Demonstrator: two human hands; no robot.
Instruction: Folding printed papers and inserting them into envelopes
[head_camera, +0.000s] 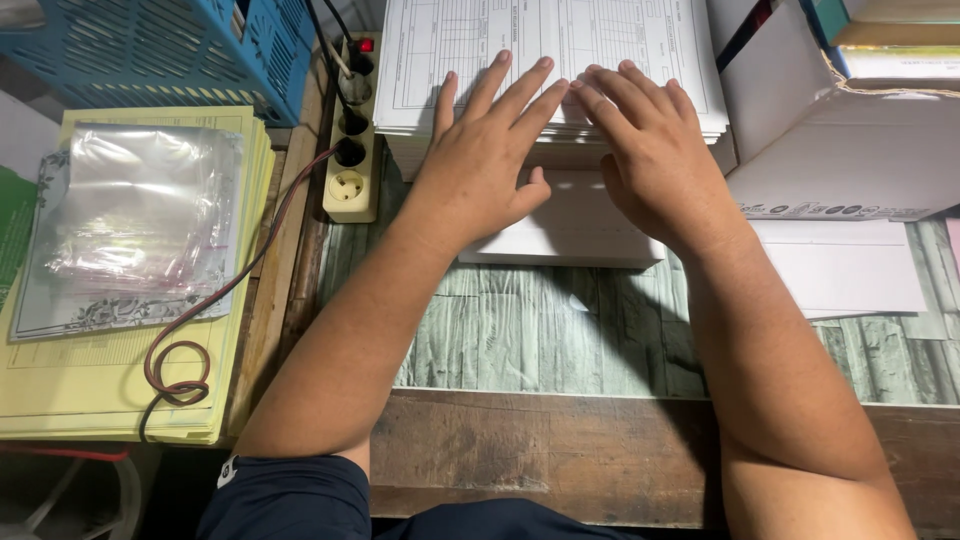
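Both hands lie flat and open, palms down, holding nothing. The left hand (480, 165) and the right hand (655, 150) press on the near edge of a stack of printed forms (450, 60), fingers spread forward and fingertips nearly meeting at the middle of the stack.

That stack is one thick pile of white sheets ruled with thin black tables and lines, its near edge slightly fanned so the layers show as fine stripes. It sits at the far side of the table, under the fingers of both hands, while the heels of the palms hang over a lower white stack (570, 235) that juts out nearer to the person. A loose white sheet (850, 270) lies to the right of it, on the pale green patterned table cover (540, 330).

One white cardboard box (850, 150) stands just right of the right hand. One cream power strip (350, 150) lies left of the left hand, with four round sockets visible and a red switch at its far end. Further left sit one pile of yellow paper (60, 380), clear plastic bags (140, 210) lying on it, one coiled brown cable (180, 365), and one blue plastic basket (160, 50).
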